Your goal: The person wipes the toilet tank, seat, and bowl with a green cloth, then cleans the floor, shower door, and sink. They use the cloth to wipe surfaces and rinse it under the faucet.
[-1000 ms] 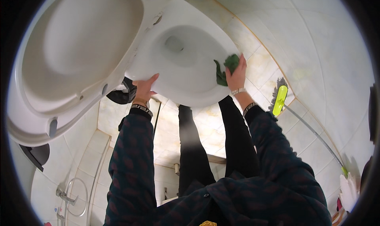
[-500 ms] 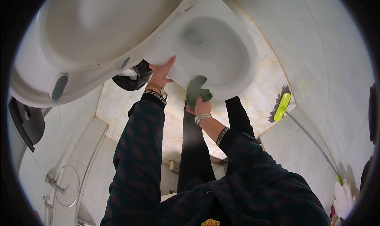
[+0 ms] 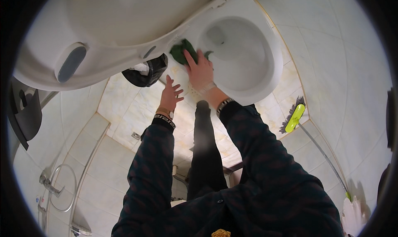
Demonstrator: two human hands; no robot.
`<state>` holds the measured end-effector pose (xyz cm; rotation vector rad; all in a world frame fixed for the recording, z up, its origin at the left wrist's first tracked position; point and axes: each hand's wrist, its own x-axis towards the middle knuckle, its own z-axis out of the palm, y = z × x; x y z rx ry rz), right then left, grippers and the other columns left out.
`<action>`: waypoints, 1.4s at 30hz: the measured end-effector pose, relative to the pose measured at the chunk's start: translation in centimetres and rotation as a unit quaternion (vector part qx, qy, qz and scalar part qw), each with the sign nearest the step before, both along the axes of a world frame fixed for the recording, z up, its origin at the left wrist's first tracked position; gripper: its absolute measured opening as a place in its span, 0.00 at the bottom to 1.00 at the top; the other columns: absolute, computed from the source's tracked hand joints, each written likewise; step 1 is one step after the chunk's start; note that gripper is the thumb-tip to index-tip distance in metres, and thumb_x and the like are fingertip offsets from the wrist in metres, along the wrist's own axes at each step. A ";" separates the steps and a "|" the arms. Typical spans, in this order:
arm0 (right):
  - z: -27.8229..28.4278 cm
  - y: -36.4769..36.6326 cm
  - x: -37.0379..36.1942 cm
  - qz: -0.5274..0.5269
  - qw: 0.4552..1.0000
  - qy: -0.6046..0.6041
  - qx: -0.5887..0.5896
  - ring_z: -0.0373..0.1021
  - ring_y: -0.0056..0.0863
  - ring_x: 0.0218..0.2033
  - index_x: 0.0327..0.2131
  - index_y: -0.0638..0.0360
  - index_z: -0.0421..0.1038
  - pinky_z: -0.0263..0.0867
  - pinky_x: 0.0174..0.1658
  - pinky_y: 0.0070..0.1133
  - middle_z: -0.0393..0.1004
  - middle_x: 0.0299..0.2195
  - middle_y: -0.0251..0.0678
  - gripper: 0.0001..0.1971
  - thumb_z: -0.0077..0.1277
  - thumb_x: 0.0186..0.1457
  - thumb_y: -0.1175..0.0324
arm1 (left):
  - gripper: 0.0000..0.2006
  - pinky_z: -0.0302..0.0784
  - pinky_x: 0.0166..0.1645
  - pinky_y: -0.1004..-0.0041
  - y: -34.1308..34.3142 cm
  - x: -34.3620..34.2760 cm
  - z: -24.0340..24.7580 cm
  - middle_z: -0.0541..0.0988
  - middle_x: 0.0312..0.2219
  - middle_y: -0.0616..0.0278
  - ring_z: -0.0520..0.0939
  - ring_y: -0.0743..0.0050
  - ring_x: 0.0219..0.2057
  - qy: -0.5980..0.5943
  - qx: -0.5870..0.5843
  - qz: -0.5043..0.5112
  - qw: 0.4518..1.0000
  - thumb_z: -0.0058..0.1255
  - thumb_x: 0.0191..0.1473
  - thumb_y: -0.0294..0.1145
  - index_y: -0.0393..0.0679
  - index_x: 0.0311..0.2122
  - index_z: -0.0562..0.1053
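Bathroom floor [image 3: 120, 108], pale marbled tile; matching walls [image 3: 331, 71]. Right hand [image 3: 202, 71]: fingers laid over green cloth [image 3: 179, 52], holding it at left rim of white toilet [image 3: 273, 63]. Left hand [image 3: 168, 97]: fingers spread wide, just off toilet's left edge. Raised seat and lid [image 3: 124, 17]: along toilet's upper left edge, grey oval pads on seat. Black-lined bin [image 3: 154, 71]: floor, beside toilet's left edge, white contents. Lime-green brush head [image 3: 295, 117]: grey bristles, long grey handle, near floor's right edge. Chrome fitting [image 3: 49, 185]: left wall.
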<state>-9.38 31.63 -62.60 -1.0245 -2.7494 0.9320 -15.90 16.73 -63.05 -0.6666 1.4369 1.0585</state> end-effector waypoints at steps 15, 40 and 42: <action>-0.7 6.9 -0.9 0.188 0.971 -0.144 0.018 0.73 0.42 0.24 0.58 0.24 0.57 0.69 0.25 0.36 0.72 0.26 0.44 0.24 0.44 0.56 0.56 | 0.43 0.64 0.52 0.52 8.0 -1.3 2.1 0.59 0.59 0.60 0.64 0.58 0.57 0.137 0.002 0.072 0.988 0.32 0.53 0.71 0.52 0.65 0.46; -11.3 12.3 11.6 -0.210 0.954 -0.209 -0.053 0.69 0.49 0.38 0.51 0.54 0.64 0.69 0.39 0.35 0.68 0.39 0.49 0.20 0.48 0.54 0.64 | 0.53 0.65 0.57 0.66 11.3 -1.5 -2.9 0.60 0.52 0.46 0.65 0.60 0.52 0.173 -0.073 -0.032 0.982 0.69 0.31 0.25 0.39 0.56 0.40; -12.0 12.2 11.5 -0.089 0.961 -0.222 0.141 0.67 0.46 0.42 0.54 0.51 0.61 0.69 0.40 0.35 0.66 0.41 0.50 0.24 0.48 0.52 0.67 | 0.52 0.65 0.57 0.67 11.0 -1.6 -3.0 0.62 0.51 0.48 0.66 0.62 0.51 0.169 -0.015 -0.032 0.985 0.69 0.32 0.24 0.39 0.55 0.40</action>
